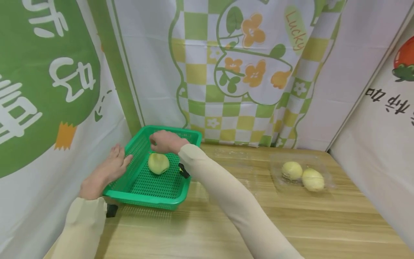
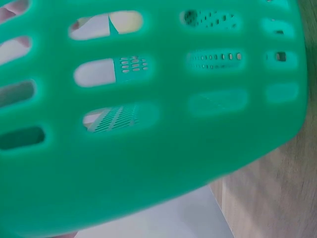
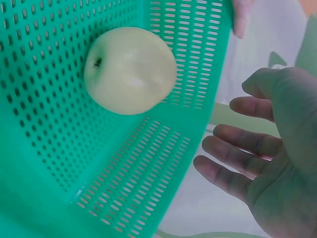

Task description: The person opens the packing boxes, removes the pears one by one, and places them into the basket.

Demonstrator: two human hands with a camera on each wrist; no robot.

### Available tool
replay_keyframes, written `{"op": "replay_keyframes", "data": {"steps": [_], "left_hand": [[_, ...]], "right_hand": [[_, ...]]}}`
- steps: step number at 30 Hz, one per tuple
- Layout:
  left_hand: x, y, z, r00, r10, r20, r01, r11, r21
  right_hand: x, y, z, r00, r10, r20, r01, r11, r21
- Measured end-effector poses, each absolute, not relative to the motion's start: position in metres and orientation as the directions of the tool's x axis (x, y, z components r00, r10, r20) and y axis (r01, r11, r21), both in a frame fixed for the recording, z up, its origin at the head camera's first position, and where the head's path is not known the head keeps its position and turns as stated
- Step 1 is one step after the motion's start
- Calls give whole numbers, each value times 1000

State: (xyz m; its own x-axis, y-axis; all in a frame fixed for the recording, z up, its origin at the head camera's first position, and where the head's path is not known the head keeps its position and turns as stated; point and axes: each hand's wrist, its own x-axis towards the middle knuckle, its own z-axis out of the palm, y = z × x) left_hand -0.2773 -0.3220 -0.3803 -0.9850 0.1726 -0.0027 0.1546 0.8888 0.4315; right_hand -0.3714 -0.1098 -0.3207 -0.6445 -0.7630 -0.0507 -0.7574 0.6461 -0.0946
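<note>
- Inside the green basket (image 1: 145, 197), one pale yellow-green fruit (image 1: 158, 164) is lying on the slotted floor, and the right wrist view is showing the dark stem hollow in its side.
- Just above and behind that fruit, your right hand (image 1: 166, 141) is hanging with nothing in its grasp; its fingers are curving loosely, with gaps showing between them.
- At the basket's left rim, your left hand (image 1: 111, 165) is resting with fingers lying nearly straight and close together, the thumb standing apart; you cannot tell from these views how firmly it is pressing.
- On the wooden table (image 1: 207, 223), a clear plastic tray (image 1: 277, 169) is sitting to the right, well apart from the basket, and holding two more pale fruits (image 1: 313, 179).
- For good handling, you are probably best off steadying the rim lightly, because a hard push could be tipping so light a basket.
- With skin that is likely bruising easily, you should be using the finger pads rather than the nails, and working low over the floor.
- Across the right rim your sleeve (image 1: 220, 180) is passing, so you should be lifting the forearm clear before swinging it sideways.
</note>
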Motion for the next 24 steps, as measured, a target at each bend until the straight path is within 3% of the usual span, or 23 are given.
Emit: {"op": "replay_keyframes", "data": {"steps": [12, 24], "left_hand": [[-277, -324, -384, -984, 178, 1, 160, 881, 444], [-278, -321, -384, -983, 182, 16, 170, 883, 438]], "right_hand": [[-356, -87, -305, -531, -845, 63, -847, 528, -53], [-342, -48, -303, -504, -853, 139, -856, 515, 54]]}}
